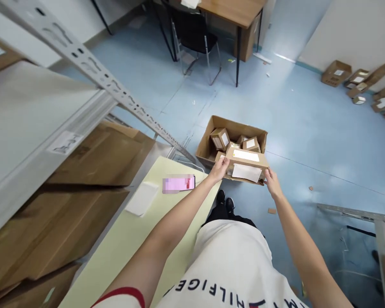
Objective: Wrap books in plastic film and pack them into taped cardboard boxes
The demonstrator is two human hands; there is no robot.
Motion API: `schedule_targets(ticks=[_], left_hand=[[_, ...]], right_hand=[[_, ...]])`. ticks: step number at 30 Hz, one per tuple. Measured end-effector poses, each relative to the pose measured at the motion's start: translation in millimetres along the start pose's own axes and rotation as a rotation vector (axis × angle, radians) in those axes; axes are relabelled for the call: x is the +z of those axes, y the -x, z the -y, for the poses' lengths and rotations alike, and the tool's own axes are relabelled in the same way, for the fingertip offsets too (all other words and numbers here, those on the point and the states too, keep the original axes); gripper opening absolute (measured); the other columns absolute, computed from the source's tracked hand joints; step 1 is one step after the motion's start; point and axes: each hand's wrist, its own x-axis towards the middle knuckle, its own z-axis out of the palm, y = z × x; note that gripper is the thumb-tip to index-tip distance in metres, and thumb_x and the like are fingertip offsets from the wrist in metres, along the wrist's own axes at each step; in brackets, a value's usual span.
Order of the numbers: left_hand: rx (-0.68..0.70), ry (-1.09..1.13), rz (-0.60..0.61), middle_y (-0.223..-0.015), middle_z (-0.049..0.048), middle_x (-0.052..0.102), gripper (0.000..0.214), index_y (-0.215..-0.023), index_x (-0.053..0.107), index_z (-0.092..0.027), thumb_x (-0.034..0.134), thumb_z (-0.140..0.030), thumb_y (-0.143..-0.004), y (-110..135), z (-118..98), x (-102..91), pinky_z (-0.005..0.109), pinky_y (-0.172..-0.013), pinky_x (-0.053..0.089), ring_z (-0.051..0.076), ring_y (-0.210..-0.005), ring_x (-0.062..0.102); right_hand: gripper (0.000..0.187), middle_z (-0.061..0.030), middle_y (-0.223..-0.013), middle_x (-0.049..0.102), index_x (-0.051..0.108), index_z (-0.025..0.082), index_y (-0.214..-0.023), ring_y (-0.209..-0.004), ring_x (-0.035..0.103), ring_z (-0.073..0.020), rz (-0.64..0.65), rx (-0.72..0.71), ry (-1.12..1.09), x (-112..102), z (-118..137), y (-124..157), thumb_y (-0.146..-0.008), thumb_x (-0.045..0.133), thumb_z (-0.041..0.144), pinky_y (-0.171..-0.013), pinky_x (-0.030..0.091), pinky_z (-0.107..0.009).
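Observation:
Between my two hands is a long cardboard box point(247, 161) with white labels on its top and front side. My left hand point(219, 170) grips its left end, and my right hand point(272, 183) grips its right end. The box is over the near side of a larger open carton point(208, 143), hiding part of it. Inside that carton lie several small labelled boxes, among them a small box point(220, 139) at the left and another small box point(251, 144) at the right. Whether the long box touches the things below it, I cannot tell.
To my left, a pale yellow table point(115, 244) holds a phone point(179, 184) and a white pad point(142, 198). Beside it rises a metal shelf post point(115, 90). A chair point(195, 32) stands at a desk point(231, 10) ahead. Several cardboard boxes point(336, 73) line the right wall.

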Motion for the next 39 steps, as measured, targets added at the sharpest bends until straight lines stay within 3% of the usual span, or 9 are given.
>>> schedule_targets(ticks=[4, 8, 12, 17, 21, 26, 31, 35, 39], left_hand=[[0.021, -0.052, 0.109, -0.132, 0.0141, 0.065, 0.049, -0.122, 0.062, -0.017, 0.047, -0.053, -0.093, -34.7, -2.7, 12.4, 0.043, -0.107, 0.043, 0.027, -0.126, 0.058], [-0.076, -0.021, 0.123, -0.143, 0.0181, 0.056, 0.05, -0.13, 0.057, -0.013, 0.053, -0.046, -0.092, -36.1, 12.8, 17.8, 0.042, -0.111, 0.041, 0.028, -0.132, 0.054], [-0.145, 0.061, 0.068, -0.136, 0.0159, 0.062, 0.043, -0.126, 0.06, -0.015, 0.054, -0.042, -0.093, -11.9, 25.3, 12.9, 0.041, -0.11, 0.043, 0.025, -0.126, 0.06], [-0.12, 0.145, -0.135, -0.129, 0.0152, 0.067, 0.039, -0.122, 0.062, -0.016, 0.055, -0.039, -0.092, 29.4, 29.2, 6.2, 0.044, -0.109, 0.047, 0.024, -0.121, 0.063], [-0.12, 0.206, -0.327, -0.128, 0.0145, 0.068, 0.037, -0.119, 0.063, -0.016, 0.056, -0.039, -0.092, 69.6, 31.1, 12.3, 0.044, -0.108, 0.048, 0.024, -0.122, 0.063], [-0.176, 0.275, -0.595, -0.129, 0.0153, 0.066, 0.038, -0.117, 0.063, -0.018, 0.06, -0.04, -0.087, 149.1, 35.5, 16.1, 0.044, -0.102, 0.051, 0.027, -0.118, 0.065], [-0.271, 0.237, -0.935, -0.121, 0.0149, 0.07, 0.04, -0.115, 0.065, -0.019, 0.064, -0.04, -0.082, 262.6, 48.3, 15.8, 0.04, -0.087, 0.057, 0.027, -0.101, 0.072], [-0.384, 0.228, -1.224, -0.117, 0.0127, 0.071, 0.043, -0.119, 0.064, -0.02, 0.063, -0.041, -0.083, 367.9, 66.7, 35.4, 0.034, -0.076, 0.058, 0.023, -0.087, 0.073], [-0.516, 0.212, -1.477, -0.116, 0.0125, 0.072, 0.045, -0.123, 0.061, -0.018, 0.06, -0.042, -0.085, 475.1, 93.9, 79.0, 0.034, -0.08, 0.057, 0.022, -0.087, 0.072]], right_hand=[[0.081, -0.0187, -0.13, 0.06, 0.046, 0.018, -0.144, -0.113, 0.063, -0.0282, -0.134, 0.014, 0.103, 2.0, -10.1, -7.0, -0.086, 0.039, 0.074, -0.09, 0.054, -0.044], [0.087, -0.0238, -0.144, 0.049, 0.038, 0.016, -0.149, -0.117, 0.063, -0.0308, -0.105, 0.145, 0.026, 6.9, -16.6, -0.4, -0.082, 0.048, 0.07, -0.092, 0.053, -0.046], [0.085, -0.0216, -0.143, 0.052, 0.041, 0.018, -0.147, -0.109, 0.066, -0.0308, -0.051, 0.164, -0.024, 9.6, -7.4, -3.7, -0.078, 0.057, 0.065, -0.088, 0.054, -0.047], [0.075, -0.019, -0.132, 0.061, 0.05, 0.017, -0.138, -0.101, 0.068, -0.0275, 0.051, -0.022, -0.064, 17.4, 7.2, -20.9, -0.079, 0.057, 0.062, -0.09, 0.053, -0.049], [0.061, -0.0167, -0.122, 0.066, 0.059, 0.016, -0.125, -0.103, 0.067, -0.027, 0.2, -0.166, -0.09, 34.1, 13.1, -25.7, -0.081, 0.056, 0.059, -0.092, 0.053, -0.048], [0.056, -0.0164, -0.115, 0.069, 0.062, 0.017, -0.114, -0.09, 0.068, -0.0262, 0.563, -0.269, -0.07, 79.0, 29.9, -3.7, -0.076, 0.062, 0.058, -0.087, 0.055, -0.049], [0.05, -0.007, -0.081, 0.07, 0.064, 0.018, -0.103, -0.072, 0.067, -0.0234, 1.101, -0.37, 0.048, 134.1, 55.8, 50.4, -0.074, 0.064, 0.059, -0.075, 0.056, -0.043], [0.045, -0.0034, -0.07, 0.068, 0.066, 0.019, -0.097, -0.065, 0.065, -0.0216, 1.473, -0.543, 0.227, 179.4, 68.2, 113.2, -0.074, 0.064, 0.058, -0.068, 0.056, -0.04], [0.042, -0.0015, -0.065, 0.066, 0.067, 0.019, -0.096, -0.061, 0.063, -0.0191, 1.787, -0.819, 0.343, 225.4, 73.5, 209.5, -0.075, 0.063, 0.055, -0.064, 0.055, -0.036]])
